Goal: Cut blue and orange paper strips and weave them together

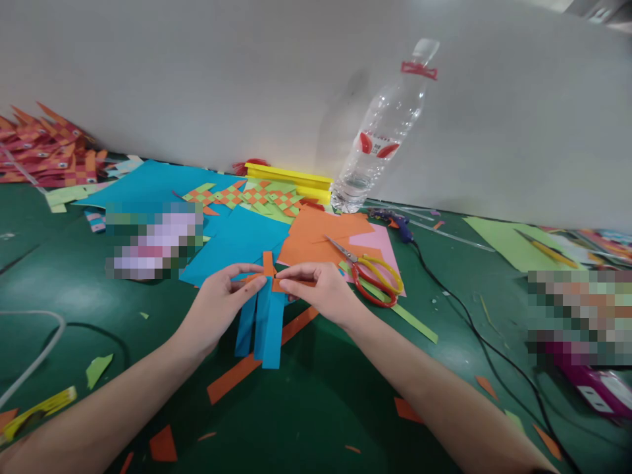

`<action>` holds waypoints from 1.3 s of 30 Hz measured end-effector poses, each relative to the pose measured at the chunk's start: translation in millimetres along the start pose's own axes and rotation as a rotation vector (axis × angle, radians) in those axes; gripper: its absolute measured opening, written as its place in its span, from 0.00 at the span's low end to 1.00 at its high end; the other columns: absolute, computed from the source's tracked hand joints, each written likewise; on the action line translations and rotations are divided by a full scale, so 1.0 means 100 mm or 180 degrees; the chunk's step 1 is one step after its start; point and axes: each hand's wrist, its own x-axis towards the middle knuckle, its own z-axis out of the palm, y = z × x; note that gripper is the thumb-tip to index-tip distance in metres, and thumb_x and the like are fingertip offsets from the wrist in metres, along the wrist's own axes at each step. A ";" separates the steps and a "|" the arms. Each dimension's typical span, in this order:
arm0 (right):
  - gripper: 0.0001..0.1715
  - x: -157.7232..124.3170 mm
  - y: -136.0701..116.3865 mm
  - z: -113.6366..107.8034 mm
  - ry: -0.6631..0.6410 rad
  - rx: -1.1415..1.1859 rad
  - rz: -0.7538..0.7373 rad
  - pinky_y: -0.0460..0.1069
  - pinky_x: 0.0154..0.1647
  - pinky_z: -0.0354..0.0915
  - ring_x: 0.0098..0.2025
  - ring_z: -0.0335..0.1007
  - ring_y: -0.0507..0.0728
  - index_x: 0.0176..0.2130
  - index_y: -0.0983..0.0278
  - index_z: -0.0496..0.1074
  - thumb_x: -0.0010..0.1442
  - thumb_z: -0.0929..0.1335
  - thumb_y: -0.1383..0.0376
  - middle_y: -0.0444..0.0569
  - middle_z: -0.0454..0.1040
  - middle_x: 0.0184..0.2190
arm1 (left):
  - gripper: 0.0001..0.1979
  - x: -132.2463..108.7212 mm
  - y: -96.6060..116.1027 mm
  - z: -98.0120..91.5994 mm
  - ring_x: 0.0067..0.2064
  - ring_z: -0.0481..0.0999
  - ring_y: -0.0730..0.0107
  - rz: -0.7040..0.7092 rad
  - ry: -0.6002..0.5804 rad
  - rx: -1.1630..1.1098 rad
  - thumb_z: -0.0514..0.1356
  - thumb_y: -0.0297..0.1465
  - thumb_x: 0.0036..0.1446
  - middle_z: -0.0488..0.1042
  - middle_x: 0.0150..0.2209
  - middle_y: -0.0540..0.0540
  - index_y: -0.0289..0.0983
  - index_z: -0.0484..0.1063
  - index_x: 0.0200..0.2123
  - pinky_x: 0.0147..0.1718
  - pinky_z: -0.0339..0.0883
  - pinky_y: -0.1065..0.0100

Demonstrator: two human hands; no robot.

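Blue and orange paper strips (271,329) are crossed over each other, with blue ends hanging toward me and a short orange end pointing away. My left hand (224,296) pinches the crossing from the left, thumb on top. From the right, my right hand (318,286) pinches an orange strip at the same crossing, finger and thumb nearly meeting the other hand's. Fingers cover part of the crossing. Beneath the hanging ends, a long orange strip (232,378) lies slanted on the table. Scissors (368,273) with red and yellow handles rest beside my right hand.
Blue sheets (237,240), orange paper (326,234) and woven paper fish (257,195) lie behind my hands. A tilted plastic bottle (380,131) leans on the wall. A glue gun (402,227) trails a black cord on the right. Orange-red woven pieces (47,148) are piled far left.
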 end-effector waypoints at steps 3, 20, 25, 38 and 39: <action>0.11 0.02 0.01 -0.02 -0.0033 -0.0050 0.0018 0.50 0.34 0.75 0.28 0.76 0.52 0.36 0.64 0.79 0.52 0.72 0.61 0.47 0.80 0.30 | 0.25 0.01 -0.01 0.00 0.20 0.63 0.73 -0.0055 -0.0118 0.0036 0.65 0.45 0.51 0.70 0.21 0.53 0.36 0.72 0.48 0.19 0.51 0.73; 0.12 0.02 -0.05 -0.06 -0.0298 -0.0698 0.0186 0.47 0.30 0.65 0.29 0.72 0.52 0.33 0.65 0.78 0.54 0.71 0.58 0.48 0.78 0.28 | 0.24 0.01 -0.04 -0.02 0.16 0.56 0.74 0.0187 -0.0514 0.0637 0.64 0.42 0.50 0.61 0.15 0.57 0.38 0.73 0.49 0.17 0.43 0.72; 0.12 0.04 0.00 -0.11 -0.0488 -0.0693 -0.0017 0.46 0.27 0.61 0.26 0.67 0.50 0.30 0.64 0.78 0.53 0.71 0.58 0.45 0.76 0.25 | 0.26 0.00 -0.02 0.00 0.17 0.57 0.73 0.0208 -0.0594 0.0581 0.64 0.43 0.49 0.58 0.15 0.59 0.38 0.72 0.50 0.19 0.43 0.72; 0.14 0.03 -0.03 -0.09 -0.0325 -0.0563 -0.0033 0.46 0.30 0.61 0.30 0.68 0.51 0.34 0.65 0.76 0.54 0.71 0.55 0.47 0.76 0.31 | 0.37 0.02 -0.10 0.03 0.18 0.58 0.74 -0.0113 -0.0864 0.0927 0.62 0.44 0.49 0.57 0.17 0.59 0.36 0.61 0.60 0.19 0.44 0.73; 0.16 0.03 -0.03 -0.09 -0.0382 -0.0558 -0.0055 0.46 0.30 0.61 0.31 0.67 0.51 0.36 0.64 0.75 0.55 0.70 0.54 0.47 0.75 0.33 | 0.38 0.01 -0.09 0.03 0.18 0.56 0.75 -0.0113 -0.0895 0.0955 0.62 0.43 0.49 0.55 0.17 0.60 0.36 0.59 0.61 0.19 0.43 0.73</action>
